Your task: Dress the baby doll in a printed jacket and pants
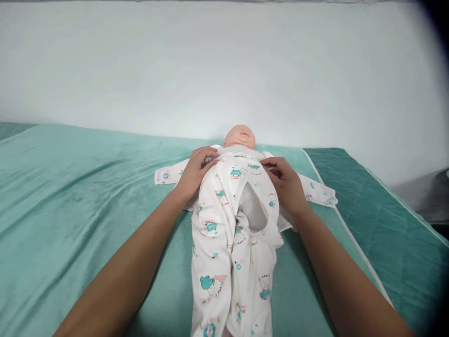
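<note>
A baby doll (239, 136) lies on its back, head at the far end. It wears a white printed long-sleeved top (317, 191) with both sleeves spread sideways. Over the top, white open-crotch baby pants (213, 229) with teal and pink animal prints reach up to the chest. My left hand (198, 169) is closed on the pants' waist at the left, thumb and fingers at the edge. At the opposite side my right hand (285, 180) pinches the waist, its fingertips partly hidden by the cloth. The opening at the crotch gapes, showing white fabric inside.
Beneath the doll lies a light teal sheet (87, 201), wrinkled at the left. To the right a darker green quilted cover (379, 210) shows past the sheet's pale edge. A white wall (210, 65) rises behind, and a dark object stands at the far right.
</note>
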A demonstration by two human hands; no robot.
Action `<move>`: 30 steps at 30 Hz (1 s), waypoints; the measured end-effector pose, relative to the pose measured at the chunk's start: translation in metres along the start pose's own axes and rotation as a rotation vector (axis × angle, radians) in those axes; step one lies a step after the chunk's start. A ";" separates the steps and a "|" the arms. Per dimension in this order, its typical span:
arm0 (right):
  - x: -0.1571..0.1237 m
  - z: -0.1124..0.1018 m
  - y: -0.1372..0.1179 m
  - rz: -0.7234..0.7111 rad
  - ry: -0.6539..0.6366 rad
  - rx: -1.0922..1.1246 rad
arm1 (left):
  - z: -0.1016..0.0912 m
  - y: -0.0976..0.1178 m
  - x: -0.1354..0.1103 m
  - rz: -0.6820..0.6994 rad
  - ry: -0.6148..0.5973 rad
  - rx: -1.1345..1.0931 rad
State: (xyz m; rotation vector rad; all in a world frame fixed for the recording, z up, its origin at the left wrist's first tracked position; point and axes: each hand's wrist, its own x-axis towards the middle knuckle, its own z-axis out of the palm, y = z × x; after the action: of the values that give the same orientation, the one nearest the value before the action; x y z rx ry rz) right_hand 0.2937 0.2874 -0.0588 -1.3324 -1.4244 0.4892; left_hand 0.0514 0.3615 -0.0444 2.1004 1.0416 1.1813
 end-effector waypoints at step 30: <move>0.048 0.012 0.028 -0.038 0.051 -0.125 | 0.017 -0.028 0.047 -0.008 -0.096 0.106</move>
State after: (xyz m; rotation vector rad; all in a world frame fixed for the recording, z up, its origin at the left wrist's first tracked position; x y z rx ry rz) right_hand 0.3060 0.3424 -0.0669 -1.4042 -1.4552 0.3436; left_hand 0.0711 0.4149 -0.0510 2.2087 1.0884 1.0312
